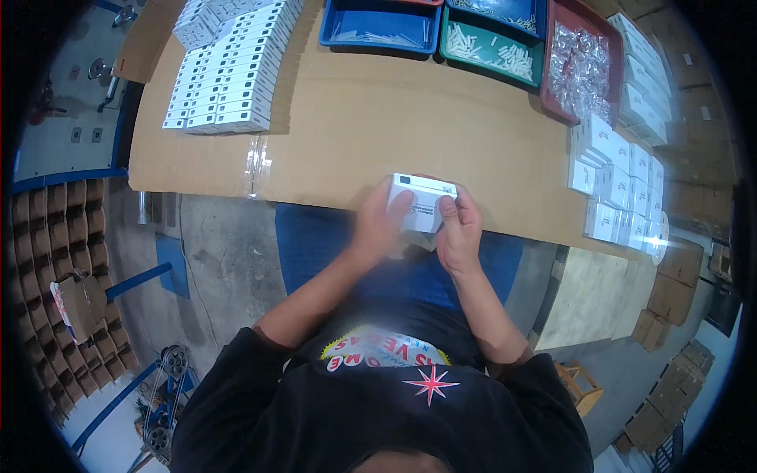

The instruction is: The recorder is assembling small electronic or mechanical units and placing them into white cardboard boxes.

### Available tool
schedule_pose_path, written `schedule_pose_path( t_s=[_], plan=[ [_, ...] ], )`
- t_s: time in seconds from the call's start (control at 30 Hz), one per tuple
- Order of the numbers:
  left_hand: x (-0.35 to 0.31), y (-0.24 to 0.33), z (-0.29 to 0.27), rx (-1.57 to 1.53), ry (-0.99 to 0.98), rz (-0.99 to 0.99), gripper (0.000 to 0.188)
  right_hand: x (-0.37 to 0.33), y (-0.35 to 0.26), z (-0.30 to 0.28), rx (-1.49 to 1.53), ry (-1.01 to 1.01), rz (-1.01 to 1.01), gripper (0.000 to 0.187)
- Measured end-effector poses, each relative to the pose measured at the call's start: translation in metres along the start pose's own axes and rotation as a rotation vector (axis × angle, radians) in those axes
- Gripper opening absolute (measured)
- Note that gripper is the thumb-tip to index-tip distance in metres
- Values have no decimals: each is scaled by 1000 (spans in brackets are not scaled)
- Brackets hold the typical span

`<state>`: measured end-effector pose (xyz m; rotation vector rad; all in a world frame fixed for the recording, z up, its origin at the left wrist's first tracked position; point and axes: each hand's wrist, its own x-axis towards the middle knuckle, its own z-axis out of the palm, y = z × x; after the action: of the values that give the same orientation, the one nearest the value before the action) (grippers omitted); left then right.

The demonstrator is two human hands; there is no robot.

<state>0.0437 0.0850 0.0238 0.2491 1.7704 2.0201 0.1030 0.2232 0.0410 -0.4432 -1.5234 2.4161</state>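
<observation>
Between my two hands is a small white box (420, 206) with print on its face and a dark square on its narrow upper side. My left hand (380, 214) closes on its left part, thumb on the face; that hand is partly smeared by motion. My right hand (460, 231) grips the right part, its thumb pressed on the face and its fingers bent behind. The box is held at the near edge of the cardboard-covered table (331, 142), over my lap. What lies behind the box is hidden.
White boxes stand in stacked rows (229, 87) at the far left, and more boxes (619, 181) sit at the right. Along the back are a blue tray (378, 45) of clear sticks, a green tray (493, 68) of white pieces and a red tray (558, 110) of clear plastic packets.
</observation>
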Motion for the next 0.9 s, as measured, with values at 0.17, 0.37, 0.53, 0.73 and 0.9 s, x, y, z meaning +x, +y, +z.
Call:
schedule_pose_path(
  t_s=[0.17,0.37,0.53,0.73,0.9],
  plan=[
    [-5,-2,-3,56,31,-13,23,-1,-13,8,32,-57,-25,36],
    [-14,4,-8,86,21,103,22,-8,-16,6,-10,-136,-77,43],
    [-15,9,-8,101,9,195,22,-8,-33,19,-44,-160,-143,46],
    [-15,9,-4,-20,-35,190,26,-9,-25,11,-31,-131,-118,40],
    [-15,5,-9,67,-43,124,35,-10,-17,6,97,-111,-51,35]
  ],
)
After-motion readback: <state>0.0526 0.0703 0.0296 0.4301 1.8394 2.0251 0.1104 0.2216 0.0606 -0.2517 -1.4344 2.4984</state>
